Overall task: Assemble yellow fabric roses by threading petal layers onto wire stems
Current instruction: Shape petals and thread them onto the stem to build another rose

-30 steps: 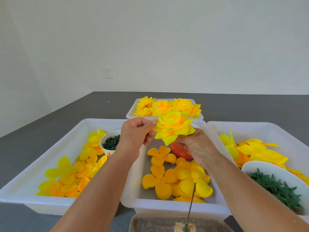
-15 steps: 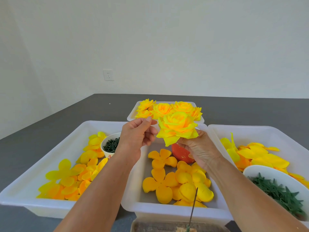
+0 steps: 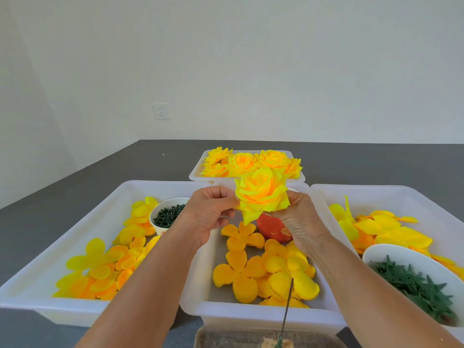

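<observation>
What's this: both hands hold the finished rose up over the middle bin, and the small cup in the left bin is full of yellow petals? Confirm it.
Not quite. The head view shows the small cup in the left bin holding dark green pieces, not yellow petals. The rest stands: the left hand and right hand hold the finished rose up over the middle bin.

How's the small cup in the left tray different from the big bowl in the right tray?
The small cup is narrow, holds short dark green pieces, and stands at the back of the left tray. The big bowl is wide, holds long, pointed green pieces, and sits at the front of the right tray. Both are white.
</observation>
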The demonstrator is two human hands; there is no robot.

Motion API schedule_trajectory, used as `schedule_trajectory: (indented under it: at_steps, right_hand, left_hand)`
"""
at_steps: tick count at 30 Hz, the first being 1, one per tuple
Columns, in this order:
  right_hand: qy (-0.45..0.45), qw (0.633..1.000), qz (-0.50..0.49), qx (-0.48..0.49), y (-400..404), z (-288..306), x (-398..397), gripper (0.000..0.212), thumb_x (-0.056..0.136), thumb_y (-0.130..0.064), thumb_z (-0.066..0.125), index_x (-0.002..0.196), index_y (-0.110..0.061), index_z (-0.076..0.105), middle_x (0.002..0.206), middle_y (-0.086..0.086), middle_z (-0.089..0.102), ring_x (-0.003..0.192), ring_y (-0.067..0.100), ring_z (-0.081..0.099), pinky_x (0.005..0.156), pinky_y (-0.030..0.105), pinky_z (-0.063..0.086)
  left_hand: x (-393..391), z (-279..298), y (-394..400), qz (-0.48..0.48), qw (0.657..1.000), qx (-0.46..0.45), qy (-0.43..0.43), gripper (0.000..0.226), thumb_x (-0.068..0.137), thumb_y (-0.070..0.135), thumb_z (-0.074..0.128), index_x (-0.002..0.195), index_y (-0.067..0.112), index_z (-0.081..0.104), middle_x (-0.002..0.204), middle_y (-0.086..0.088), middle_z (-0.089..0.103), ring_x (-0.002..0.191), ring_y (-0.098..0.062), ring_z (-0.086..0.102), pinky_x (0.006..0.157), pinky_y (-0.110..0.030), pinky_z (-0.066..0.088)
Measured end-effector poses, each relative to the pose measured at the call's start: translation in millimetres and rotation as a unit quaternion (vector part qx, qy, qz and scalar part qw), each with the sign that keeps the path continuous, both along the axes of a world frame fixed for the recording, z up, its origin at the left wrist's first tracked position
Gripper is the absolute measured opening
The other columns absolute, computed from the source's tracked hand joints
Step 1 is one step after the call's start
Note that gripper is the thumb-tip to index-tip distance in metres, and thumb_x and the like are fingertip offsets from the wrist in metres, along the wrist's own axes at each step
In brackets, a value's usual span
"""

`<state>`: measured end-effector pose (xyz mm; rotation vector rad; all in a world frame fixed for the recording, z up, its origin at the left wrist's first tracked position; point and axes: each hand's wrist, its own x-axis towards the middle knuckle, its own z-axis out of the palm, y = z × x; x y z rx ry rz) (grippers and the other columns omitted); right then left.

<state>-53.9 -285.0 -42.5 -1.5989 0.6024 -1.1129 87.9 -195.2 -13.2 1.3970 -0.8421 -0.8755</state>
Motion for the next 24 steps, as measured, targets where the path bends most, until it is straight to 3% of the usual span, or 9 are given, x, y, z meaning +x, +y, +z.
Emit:
schedule_trajectory:
  at_steps: [2, 5, 9, 11, 13, 16, 21, 24]
  right_hand:
    - [0.006, 1.0, 0.005, -0.007, -1.6, -1.6, 0.4, 0.024, 0.077, 0.0, 0.071, 0.064, -0.019, 0.066, 0.052, -0.018, 0.063, 0.053, -0.01, 0.053, 0.052, 0.003, 0.04]
    - [0.024, 0.999, 0.008, -0.028, -3.9, -4.5, 0.3, 0.015, 0.079, -0.001, 0.07, 0.07, -0.014, 0.07, 0.052, -0.02, 0.063, 0.055, -0.012, 0.054, 0.053, 0.002, 0.041]
    - [0.032, 0.999, 0.005, -0.036, -5.5, -6.5, 2.4, 0.027, 0.079, -0.006, 0.071, 0.063, -0.027, 0.067, 0.054, -0.021, 0.064, 0.058, -0.012, 0.055, 0.056, 0.001, 0.041]
    - [0.046, 0.998, 0.008, -0.039, -6.4, -7.9, 3.0, 0.037, 0.077, -0.004, 0.072, 0.054, -0.032, 0.064, 0.052, -0.024, 0.063, 0.057, -0.014, 0.055, 0.055, 0.001, 0.041]
    - [0.061, 0.997, 0.012, -0.039, -8.0, -9.6, 3.5, 0.042, 0.075, -0.003, 0.074, 0.047, -0.033, 0.064, 0.052, -0.024, 0.063, 0.056, -0.013, 0.055, 0.056, 0.001, 0.042]
    - [0.062, 0.997, 0.012, -0.041, -8.9, -9.9, 4.5, 0.051, 0.077, -0.002, 0.072, 0.044, -0.041, 0.066, 0.053, -0.026, 0.062, 0.056, -0.014, 0.054, 0.056, 0.001, 0.042]
    - [0.046, 0.998, -0.003, -0.046, -10.4, -11.2, 3.6, 0.051, 0.079, -0.004, 0.071, 0.046, -0.043, 0.067, 0.054, -0.025, 0.063, 0.056, -0.013, 0.054, 0.054, 0.002, 0.041]
    - [0.054, 0.997, -0.003, -0.051, -10.5, -12.5, 3.7, 0.041, 0.079, -0.004, 0.071, 0.055, -0.036, 0.07, 0.064, -0.017, 0.068, 0.071, -0.001, 0.061, 0.067, 0.012, 0.049]
  left_hand:
    - [0.6, -0.5, -0.3, -0.002, 1.0, 0.007, 0.009, 0.02, 0.086, -0.001, 0.06, 0.069, 0.011, 0.059, 0.054, 0.002, 0.058, 0.048, -0.009, 0.049, 0.045, -0.019, 0.041]
    - [2.8, -0.7, 0.7, -0.058, 0.989, 0.059, 0.121, 0.015, 0.088, -0.001, 0.054, 0.077, 0.006, 0.061, 0.061, -0.006, 0.057, 0.048, -0.011, 0.05, 0.042, -0.018, 0.043]
    - [4.4, -0.9, 1.2, -0.073, 0.976, 0.079, 0.189, 0.015, 0.088, 0.0, 0.053, 0.077, 0.007, 0.06, 0.063, -0.007, 0.057, 0.05, -0.012, 0.051, 0.043, -0.017, 0.045]
    - [5.1, -1.4, -0.9, -0.028, 0.986, 0.047, 0.156, 0.018, 0.087, -0.003, 0.055, 0.074, 0.009, 0.057, 0.066, -0.007, 0.058, 0.055, -0.014, 0.05, 0.046, -0.02, 0.046]
    - [3.5, -1.6, -1.6, 0.009, 0.998, 0.022, 0.064, 0.02, 0.086, -0.003, 0.058, 0.071, 0.01, 0.056, 0.063, -0.005, 0.061, 0.054, -0.014, 0.053, 0.048, -0.02, 0.046]
    - [-1.8, -2.8, -3.0, 0.014, 1.0, -0.009, -0.023, 0.018, 0.09, 0.003, 0.056, 0.074, 0.01, 0.056, 0.05, -0.001, 0.06, 0.042, -0.009, 0.053, 0.043, -0.017, 0.046]
    - [-0.3, -1.2, -0.9, -0.031, 0.997, -0.016, 0.072, 0.017, 0.089, 0.005, 0.056, 0.074, 0.009, 0.061, 0.054, -0.002, 0.062, 0.044, -0.009, 0.055, 0.044, -0.018, 0.046]
    - [-0.1, -3.0, -2.4, 0.005, 1.0, -0.018, -0.005, 0.018, 0.086, 0.001, 0.061, 0.07, 0.01, 0.061, 0.056, -0.001, 0.061, 0.044, -0.008, 0.052, 0.044, -0.017, 0.045]
